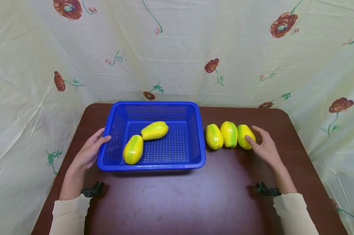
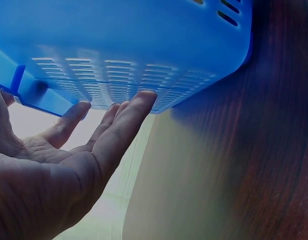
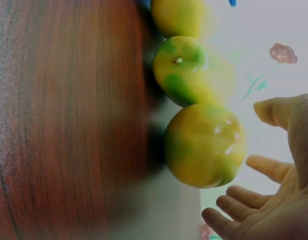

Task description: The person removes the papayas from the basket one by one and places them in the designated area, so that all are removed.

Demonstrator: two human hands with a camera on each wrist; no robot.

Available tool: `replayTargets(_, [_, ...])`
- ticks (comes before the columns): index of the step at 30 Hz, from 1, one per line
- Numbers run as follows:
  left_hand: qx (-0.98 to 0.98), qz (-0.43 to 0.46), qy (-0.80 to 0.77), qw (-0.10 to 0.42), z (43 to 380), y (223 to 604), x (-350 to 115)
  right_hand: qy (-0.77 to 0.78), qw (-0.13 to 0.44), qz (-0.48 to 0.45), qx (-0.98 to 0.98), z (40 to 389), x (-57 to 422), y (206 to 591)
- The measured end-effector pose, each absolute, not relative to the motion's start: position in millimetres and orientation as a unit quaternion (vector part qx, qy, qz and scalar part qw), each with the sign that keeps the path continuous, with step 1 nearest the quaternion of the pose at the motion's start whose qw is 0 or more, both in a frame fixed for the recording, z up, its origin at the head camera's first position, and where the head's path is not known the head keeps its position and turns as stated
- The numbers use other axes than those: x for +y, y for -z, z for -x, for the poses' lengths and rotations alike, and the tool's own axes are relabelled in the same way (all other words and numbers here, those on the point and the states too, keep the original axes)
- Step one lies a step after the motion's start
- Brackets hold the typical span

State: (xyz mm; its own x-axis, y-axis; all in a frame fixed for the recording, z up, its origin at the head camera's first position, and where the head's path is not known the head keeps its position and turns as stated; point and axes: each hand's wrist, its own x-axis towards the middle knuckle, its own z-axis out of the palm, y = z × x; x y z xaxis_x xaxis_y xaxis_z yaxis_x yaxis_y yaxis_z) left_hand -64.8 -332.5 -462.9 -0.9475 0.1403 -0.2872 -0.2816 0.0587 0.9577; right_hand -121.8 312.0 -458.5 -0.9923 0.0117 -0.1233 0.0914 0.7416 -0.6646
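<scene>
A blue plastic basket point(image 1: 179, 167) stands on the table, holding two yellow-green papayas, one lying slantwise point(image 1: 154, 130), the other near the front left point(image 1: 132, 149). My left hand point(image 1: 90, 148) holds the basket's left side, thumb over the rim and fingers against the outer perforated wall point(image 2: 128, 80). To the right of the basket, three more papayas sit in a row: left point(image 1: 214, 136), middle point(image 1: 229, 134) and right point(image 1: 245, 136). My right hand point(image 1: 265, 147) is beside the right papaya point(image 3: 206, 145), fingers spread and apart from it in the right wrist view.
The dark brown table point(image 1: 177, 202) has rounded back corners. A pale curtain with flower prints point(image 1: 177, 49) hangs behind it and along both sides. Each wrist wears a black band, left point(image 1: 93, 190) and right point(image 1: 268, 190).
</scene>
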Motion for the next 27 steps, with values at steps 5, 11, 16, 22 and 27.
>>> replayTargets(5, [0.713, 0.05, -0.682, 0.154, 65, 463, -332, 0.358, 0.032, -0.008, 0.933, 119, 310, 452])
replayTargets(11, [0.707, 0.049, -0.689, 0.154, 65, 463, -332, 0.361, -0.001, 0.023, 0.932, 118, 306, 445])
replayTargets(16, [0.706, 0.047, -0.69, 0.153, 65, 462, -332, 0.367, -0.017, 0.043, 0.929, 118, 302, 438])
replayTargets(22, [0.708, 0.048, -0.687, 0.155, 65, 461, -331, 0.367, -0.027, 0.063, 0.928, 116, 295, 429])
replayTargets(27, [0.709, 0.051, -0.687, 0.154, 65, 461, -331, 0.363, -0.032, 0.074, 0.928, 116, 288, 422])
